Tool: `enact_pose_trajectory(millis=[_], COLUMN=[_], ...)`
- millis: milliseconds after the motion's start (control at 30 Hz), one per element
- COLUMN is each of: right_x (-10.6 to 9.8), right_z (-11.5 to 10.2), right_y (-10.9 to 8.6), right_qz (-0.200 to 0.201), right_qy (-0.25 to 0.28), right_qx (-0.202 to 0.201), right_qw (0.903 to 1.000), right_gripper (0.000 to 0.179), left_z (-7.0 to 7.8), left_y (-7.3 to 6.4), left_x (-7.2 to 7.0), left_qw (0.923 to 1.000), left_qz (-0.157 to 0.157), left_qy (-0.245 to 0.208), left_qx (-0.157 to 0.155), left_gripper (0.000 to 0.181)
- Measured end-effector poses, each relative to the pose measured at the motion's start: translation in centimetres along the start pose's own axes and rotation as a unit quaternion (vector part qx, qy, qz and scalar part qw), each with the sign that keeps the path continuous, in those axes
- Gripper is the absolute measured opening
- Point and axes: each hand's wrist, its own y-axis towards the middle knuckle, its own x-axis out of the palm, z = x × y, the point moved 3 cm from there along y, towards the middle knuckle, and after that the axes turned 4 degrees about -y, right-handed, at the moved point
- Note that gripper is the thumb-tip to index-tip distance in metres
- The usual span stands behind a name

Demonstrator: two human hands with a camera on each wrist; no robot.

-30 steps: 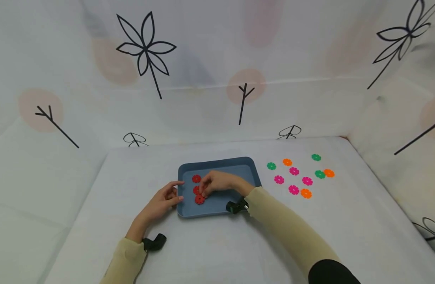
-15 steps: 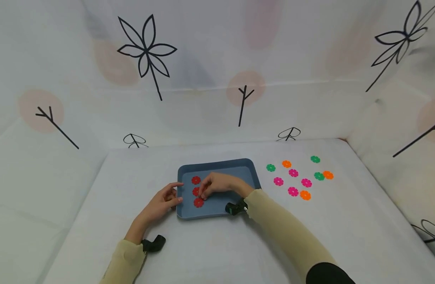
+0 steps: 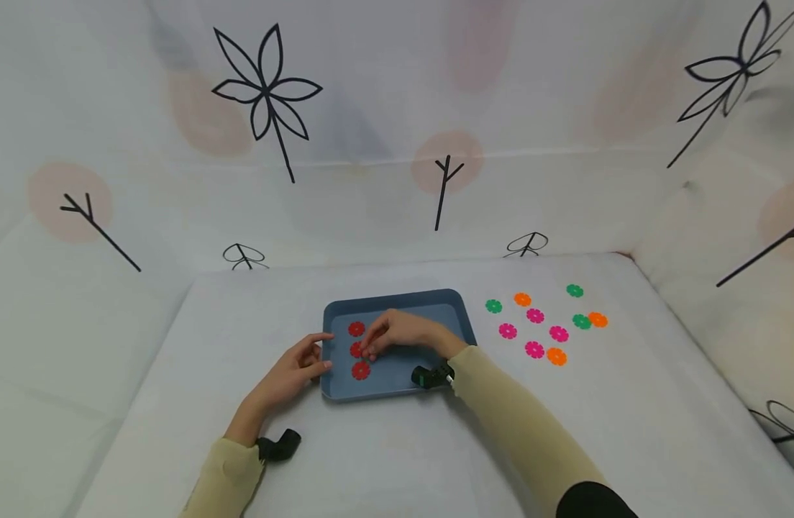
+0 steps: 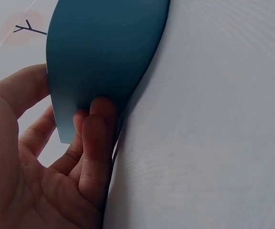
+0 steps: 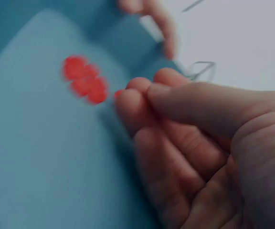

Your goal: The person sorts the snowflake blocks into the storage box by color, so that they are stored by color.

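A blue-grey tray (image 3: 403,385) lies on the white table. My left hand (image 3: 287,375) holds its left side, thumb over the rim and other fingers curled against the outer wall, as the left wrist view shows. Inside the tray, a column of red flower-shaped discs runs near the left side: a far disc (image 3: 356,329), a middle disc (image 3: 355,350) and a near disc (image 3: 361,371). My right hand (image 3: 400,332) hovers over the tray, fingertips beside the middle disc and partly covering it. Its thumb meets its curled fingers; no disc shows between them in the blurred right wrist view.
Right of the tray, several loose flower-shaped discs lie on the table: green (image 3: 493,306), orange (image 3: 556,357) and pink (image 3: 535,316). One green disc (image 3: 581,321) touches an orange disc (image 3: 598,319). A patterned cloth wall (image 3: 358,201) stands behind.
The near red disc, earlier touching the middle one, has slid slightly toward the body and lies apart. My right fingertips have come off it and shifted slightly away from the body. My left hand stays.
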Motion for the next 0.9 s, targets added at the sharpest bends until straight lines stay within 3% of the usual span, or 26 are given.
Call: enact_pose_trajectory(millis=[233,533,633,800,900], right_x=[-2.5,-6.5,-7.9,-10.1,-11.0], right_z=[-1.0,-0.5,-0.1,1.3,2.9], right_y=[-1.8,-6.9,-9.2,-13.4,-15.8], right_qz=[0.048,0.175,0.231,0.335,0.378], right_qy=[0.002,-0.009,-0.022,-0.052,-0.073], right_qx=[-0.023,-0.025,-0.019,0.016,0.044], right_qw=[0.9985,0.9842,0.9724,0.9407,0.922], right_gripper=[0.023,0.031,0.032,0.03,0.03], left_z=[0.1,0.0,0.1,0.3,0.2], left_y=[0.2,-0.1,-0.1,-0.1,-0.1], left_x=[-0.1,-0.1,-0.1,0.0,-0.1], left_qw=[0.9999,0.9999,0.9999,0.9997,0.9994], left_qz=[-0.006,-0.013,-0.015,-0.021,-0.027], left_qy=[0.006,0.0,-0.002,-0.008,-0.011], left_qx=[0.007,-0.001,-0.006,-0.013,-0.021], left_gripper=[0.049,0.05,0.05,0.05,0.049])
